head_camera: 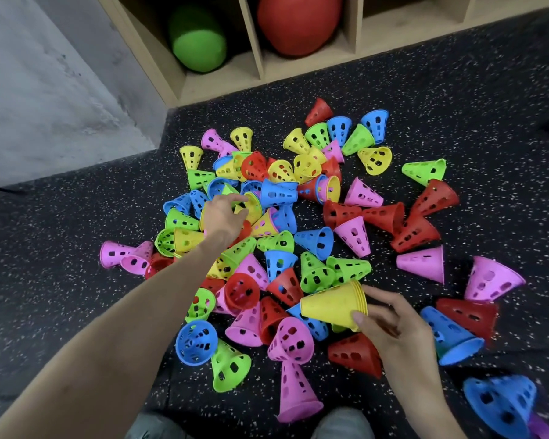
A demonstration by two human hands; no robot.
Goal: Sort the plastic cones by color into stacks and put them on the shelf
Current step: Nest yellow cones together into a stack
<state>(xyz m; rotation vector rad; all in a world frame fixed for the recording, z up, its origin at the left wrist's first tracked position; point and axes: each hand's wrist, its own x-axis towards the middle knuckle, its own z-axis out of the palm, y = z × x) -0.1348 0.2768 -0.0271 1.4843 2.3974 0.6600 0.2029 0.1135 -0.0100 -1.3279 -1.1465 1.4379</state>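
While the right hand [390, 327] grips a yellow stack [333, 307] near the pile's [276, 236] front edge, the left hand [224, 213] pinches a yellow cone [253, 202] mid-pile.

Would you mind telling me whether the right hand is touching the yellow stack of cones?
Touching. The head view shows the right hand with thumb and fingers wrapped round the wide end of the yellow stack, lifted above the pile.

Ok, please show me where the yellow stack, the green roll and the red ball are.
yellow stack [330, 307]: head view, on its side wall.
green roll [198, 53]: head view, on its round end face.
red ball [298, 23]: head view, on its front surface.
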